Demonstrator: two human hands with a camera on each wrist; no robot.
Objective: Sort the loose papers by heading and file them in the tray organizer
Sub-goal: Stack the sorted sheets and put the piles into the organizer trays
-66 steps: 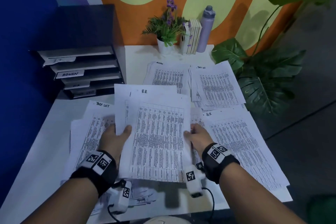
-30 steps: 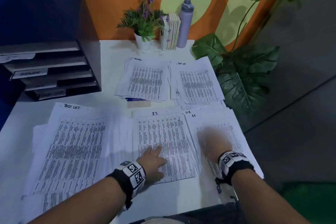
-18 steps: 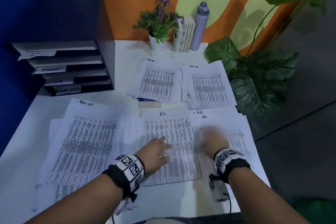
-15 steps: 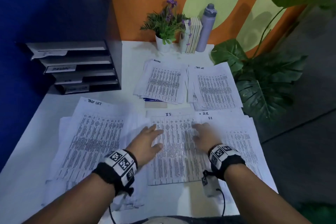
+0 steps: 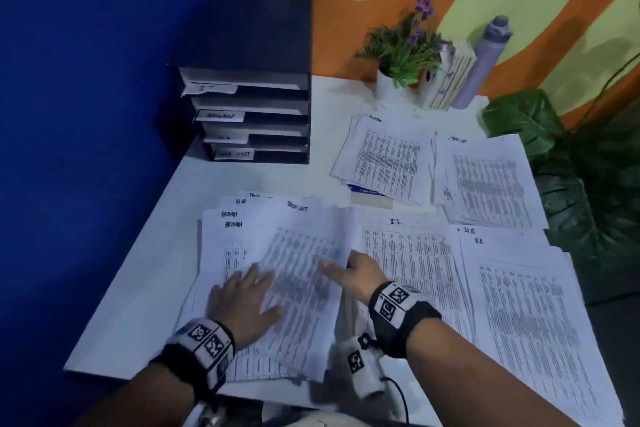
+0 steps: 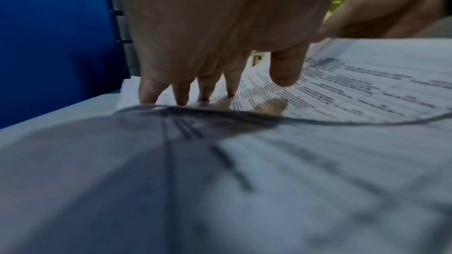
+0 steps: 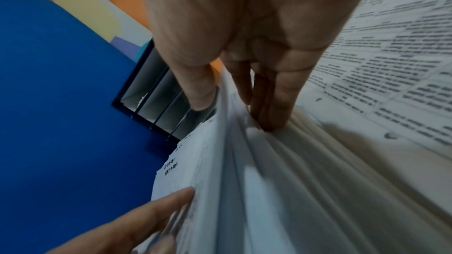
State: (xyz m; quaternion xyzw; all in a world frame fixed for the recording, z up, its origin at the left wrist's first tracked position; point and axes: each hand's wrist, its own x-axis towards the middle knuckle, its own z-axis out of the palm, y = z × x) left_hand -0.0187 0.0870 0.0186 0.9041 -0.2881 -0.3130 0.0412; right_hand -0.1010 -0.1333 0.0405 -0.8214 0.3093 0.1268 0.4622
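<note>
A mixed pile of loose papers (image 5: 298, 274), with headings ADMIN, HR and TASK LKT showing, lies at the front left of the white table. My left hand (image 5: 256, 291) rests flat on the pile with straight fingers (image 6: 181, 94) touching the sheet. My right hand (image 5: 341, 270) pinches the pile's right edge: the thumb (image 7: 200, 94) lies on top and the fingers (image 7: 271, 107) reach under several lifted sheets. The black tray organizer (image 5: 256, 114) stands at the back left, its shelves labelled IT, ADMIN, HR and TASK LIST.
Sorted piles lie to the right: IT (image 5: 412, 253), HR (image 5: 519, 305), ADMIN (image 5: 384, 156) and TASK LKT (image 5: 485, 180). A potted plant (image 5: 405, 52), books (image 5: 453, 73) and a bottle (image 5: 485, 59) stand at the back. Large leaves (image 5: 571, 184) overhang the right edge. A blue wall is on the left.
Both hands have moved left from the IT pile onto the mixed pile. My right hand has taken hold of its right edge and lifted several sheets.
</note>
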